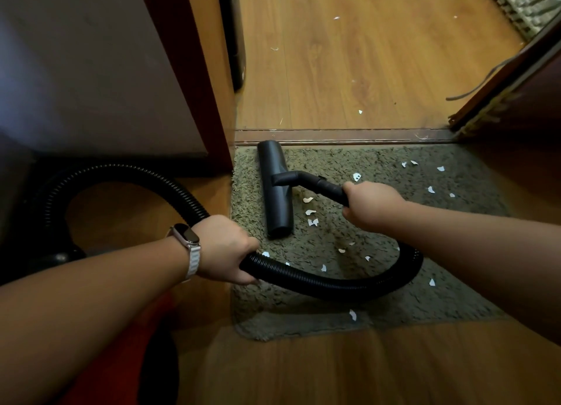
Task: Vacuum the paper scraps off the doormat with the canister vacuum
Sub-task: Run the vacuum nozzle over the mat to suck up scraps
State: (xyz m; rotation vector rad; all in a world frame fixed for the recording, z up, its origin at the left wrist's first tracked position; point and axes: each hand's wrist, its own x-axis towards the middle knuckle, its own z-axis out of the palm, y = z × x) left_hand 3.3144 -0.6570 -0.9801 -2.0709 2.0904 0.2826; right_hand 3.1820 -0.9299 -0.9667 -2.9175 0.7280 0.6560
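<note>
Low left, canister [127, 344]: red, blurred, cut by frame edge. Stretch of hose [318, 283] hidden inside left hand [226, 248] grip, another behind right forearm, up to wand [321, 184] in right hand [372, 206]. Fingertips of both hands curled out of sight. Part of mat [303, 322] right side under forearm. Far rug [528, 4] cropped at corner. Floor specks [360, 112] too small to tell.

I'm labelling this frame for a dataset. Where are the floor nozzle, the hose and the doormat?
floor nozzle [277, 207]: head view, middle of its dark body.
hose [318, 283]: head view, ribbed stretch over the mat.
doormat [379, 162]: head view, bare pile near far edge.
</note>
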